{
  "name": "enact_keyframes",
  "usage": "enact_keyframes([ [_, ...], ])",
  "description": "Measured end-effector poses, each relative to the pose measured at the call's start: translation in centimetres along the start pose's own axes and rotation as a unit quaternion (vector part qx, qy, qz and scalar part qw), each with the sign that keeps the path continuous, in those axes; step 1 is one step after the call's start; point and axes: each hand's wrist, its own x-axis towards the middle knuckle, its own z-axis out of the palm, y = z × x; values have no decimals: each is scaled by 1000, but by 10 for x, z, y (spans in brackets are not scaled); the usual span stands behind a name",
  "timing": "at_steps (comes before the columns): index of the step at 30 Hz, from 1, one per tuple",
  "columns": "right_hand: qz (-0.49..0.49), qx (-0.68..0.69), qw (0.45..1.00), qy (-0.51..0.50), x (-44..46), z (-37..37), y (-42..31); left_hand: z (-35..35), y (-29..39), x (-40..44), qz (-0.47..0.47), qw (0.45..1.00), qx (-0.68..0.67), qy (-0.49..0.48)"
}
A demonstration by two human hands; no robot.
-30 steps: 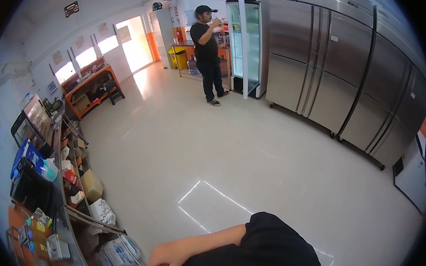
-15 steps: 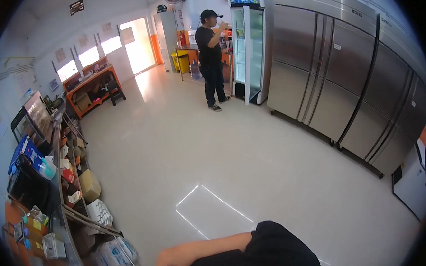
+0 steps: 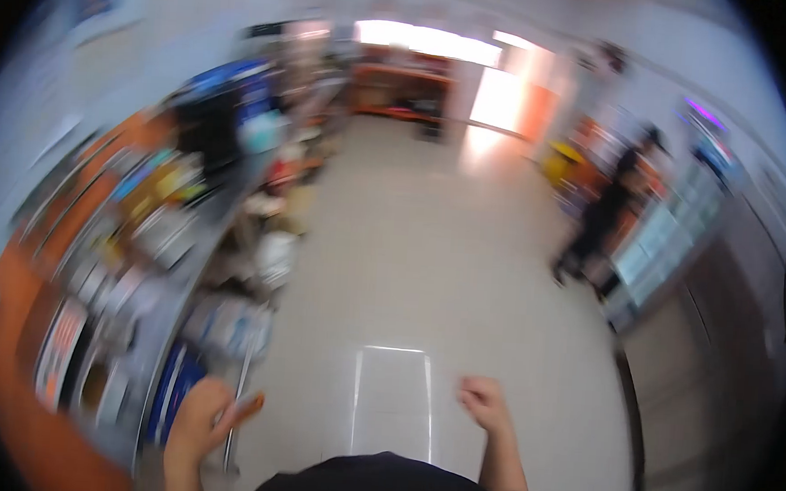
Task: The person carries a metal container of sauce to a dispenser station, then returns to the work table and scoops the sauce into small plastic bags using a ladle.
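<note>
Blurred by motion, my left hand (image 3: 209, 416) is at the lower left, its fingers closed on a small orange-brown thing (image 3: 246, 408) that I cannot make out. It is beside the metal counter (image 3: 195, 274) and a thin upright metal leg or rod (image 3: 239, 403). My right hand (image 3: 482, 401) hangs over the pale floor at the lower middle right, fingers curled in; whether it holds anything is too blurred to tell.
Boxes, bags and containers crowd the counter and the shelf under it. A person in black (image 3: 607, 209) stands at the right by a glass-door fridge (image 3: 673, 231). Steel cabinets (image 3: 700, 372) line the right side. An orange shelf (image 3: 404, 71) is at the back.
The view has swung left, so the counter is nearer the middle and the person is farther right. My hands, before close together at the bottom, are now apart.
</note>
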Motion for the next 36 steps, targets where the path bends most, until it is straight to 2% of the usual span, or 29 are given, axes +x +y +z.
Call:
enact_keyframes([
  [1, 37, 94, 995, -14, 2, 2, 12, -11, 1, -8, -24, 999, 19, 21],
  [3, 46, 243, 969, -8, 23, 36, 25, -27, 1, -33, -127, 990, -35, 52],
  [4, 41, 269, 960, -67, 37, 61, 23, -34, -8, -51, -167, 983, -4, 73],
  [6, 69, 166, 974, -139, 57, 107, 19, -44, -21, -90, -235, 965, 39, 108],
  [7, 69, 101, 972, -199, 67, 125, 11, -53, -21, -103, -302, 938, -16, 169],
  [8, 60, 111, 967, -221, 80, 144, 8, -59, -27, -110, -354, 904, -68, 229],
  [10, 27, 49, 946, -318, 93, 177, -5, -73, -42, -146, -365, 886, -54, 282],
  [12, 28, 55, 936, -346, 106, 208, -23, -104, -45, -162, -444, 777, -170, 413],
  [13, 15, 70, 933, -353, 110, 230, -28, -119, -59, -177, -455, 767, -168, 420],
  [15, -1, 89, 924, -373, 118, 261, -36, -148, -78, -196, -445, 724, -162, 502],
  [16, 15, 89, 919, -383, 122, 276, -40, -160, -87, -202, -454, 715, -158, 507],
  [18, 32, 89, 912, -400, 130, 308, -52, -181, -109, -211, -473, 658, -146, 567],
  [19, 18, 79, 907, -414, 134, 323, -60, -189, -122, -219, -482, 653, -145, 566],
  [22, -22, 51, 898, -436, 146, 367, -83, -200, -179, -249, -478, 661, -109, 568],
  [23, -51, 32, 896, -440, 150, 380, -91, -203, -201, -262, -509, 672, -82, 532],
  [25, -42, 26, 903, -427, 160, 405, -107, -204, -249, -283, -536, 690, -64, 483],
  [27, -29, 17, 912, -408, 167, 424, -122, -202, -293, -292, -419, 835, 176, 311],
  [28, -16, 17, 911, -412, 168, 434, -131, -203, -301, -291, -411, 845, 166, 298],
  [30, 6, 14, 916, -401, 171, 451, -145, -202, -310, -290, -464, 852, 147, 195],
  [31, 15, 20, 909, -415, 171, 459, -148, -214, -301, -278, -509, 828, 21, 233],
  [33, 34, 17, 907, -419, 172, 473, -147, -224, -319, -302, -487, 843, 79, 216],
  [36, 11, 33, 887, -461, 181, 502, -126, -247, -315, -298, -456, 858, 7, 235],
])
